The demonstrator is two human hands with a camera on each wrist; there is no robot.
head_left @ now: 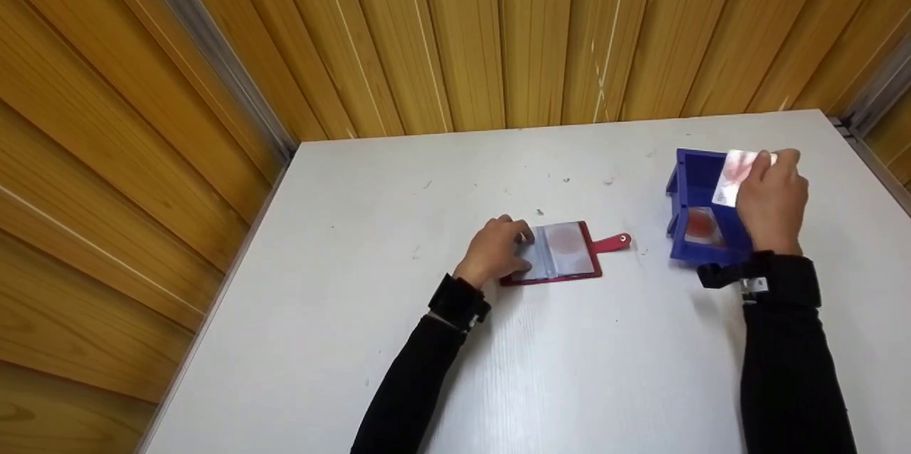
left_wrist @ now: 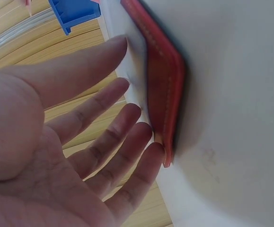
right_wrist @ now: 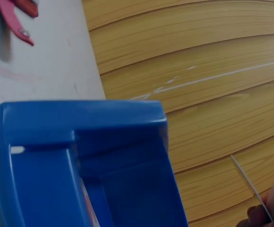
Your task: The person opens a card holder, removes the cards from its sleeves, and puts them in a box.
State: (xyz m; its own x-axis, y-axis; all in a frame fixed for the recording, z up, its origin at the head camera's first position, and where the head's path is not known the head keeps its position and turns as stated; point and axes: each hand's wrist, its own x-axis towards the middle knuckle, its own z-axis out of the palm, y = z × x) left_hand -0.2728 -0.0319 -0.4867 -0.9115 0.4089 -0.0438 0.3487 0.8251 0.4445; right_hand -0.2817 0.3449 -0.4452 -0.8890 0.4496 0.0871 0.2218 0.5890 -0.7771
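Note:
A red card holder (head_left: 596, 258) lies spread on the white table, its clear sleeves facing up and its snap strap pointing right. My left hand (head_left: 496, 249) rests on its left side with fingers spread and relaxed; the left wrist view shows the fingertips touching the holder's edge (left_wrist: 167, 90). Above the blue bin (head_left: 680, 208), my right hand (head_left: 776, 201) pinches a pale card (head_left: 733, 176) with a reddish picture. In the right wrist view the card (right_wrist: 250, 184) appears edge-on, clear of the bin. Another reddish card (head_left: 701, 226) sits inside the bin.
The white table (head_left: 341, 226) meets a wood-patterned wall (head_left: 462, 34) at the back and another on the left. A metal frame post (head_left: 220, 48) runs down the left corner. Black straps circle both wrists.

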